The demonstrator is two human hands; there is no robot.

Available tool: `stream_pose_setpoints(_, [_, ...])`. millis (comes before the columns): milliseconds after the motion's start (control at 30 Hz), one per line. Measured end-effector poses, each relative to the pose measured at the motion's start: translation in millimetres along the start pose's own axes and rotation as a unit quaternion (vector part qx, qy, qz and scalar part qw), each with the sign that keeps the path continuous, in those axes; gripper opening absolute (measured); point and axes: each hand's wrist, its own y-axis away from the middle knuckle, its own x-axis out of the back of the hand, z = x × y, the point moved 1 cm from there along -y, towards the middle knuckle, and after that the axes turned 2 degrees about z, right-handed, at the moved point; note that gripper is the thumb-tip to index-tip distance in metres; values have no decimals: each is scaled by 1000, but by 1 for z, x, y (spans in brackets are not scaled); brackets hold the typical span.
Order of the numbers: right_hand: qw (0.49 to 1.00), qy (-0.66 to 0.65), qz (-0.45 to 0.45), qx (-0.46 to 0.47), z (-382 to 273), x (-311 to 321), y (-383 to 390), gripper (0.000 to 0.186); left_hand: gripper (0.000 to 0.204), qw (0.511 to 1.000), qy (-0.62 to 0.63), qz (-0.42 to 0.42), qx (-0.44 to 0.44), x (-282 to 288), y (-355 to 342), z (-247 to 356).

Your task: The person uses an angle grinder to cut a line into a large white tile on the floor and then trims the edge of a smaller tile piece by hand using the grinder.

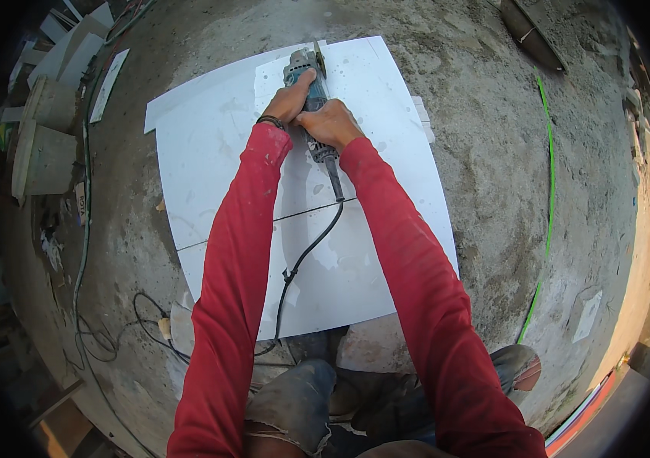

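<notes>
A teal and grey angle grinder point(316, 131) lies over the far part of a white board point(203, 175), its upright disc at the board's far edge. My left hand point(292, 96) grips the tool's upper body, thumb on top. Just behind it, my right hand point(332, 122) is wrapped round the body near the tail. A black power cord point(310, 249) runs from the tool down across the board between my red-sleeved forearms. A thin dark line crosses the board's middle.
Grey concrete offcuts point(46, 137), a white strip point(107, 86) and a hose point(87, 191) lie at left. A green line point(549, 175) runs along the dusty ground at right, below a dark trough point(527, 34). Stone blocks point(367, 351) sit under the board's near edge, by my knees.
</notes>
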Motion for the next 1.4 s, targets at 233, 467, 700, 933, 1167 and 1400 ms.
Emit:
stream_pose_setpoints(233, [1000,-2,-3,4,0,1,4,52,108,999,5,-32,9,2,-3,-3])
stream_pose_setpoints(467, [1000,1,4,-10,1,1,7,52,109,1000,-2,-31,5,1,1,-4])
stream_pose_setpoints(700, [1000,-2,-1,2,2,1,11,52,97,1000,-21,23,-5,-5,8,-5])
stream_pose_setpoints(933, [1000,3,2,-1,5,0,13,52,106,1000,-22,-14,2,-1,13,-4])
stream_pose_setpoints(1167, [1000,11,5,2,5,1,18,54,109,1000,-6,-14,12,-3,14,-7])
stream_pose_setpoints(1400, [997,-7,-62,-51,-3,11,28,64,109,999,-3,-31,9,-3,15,-10])
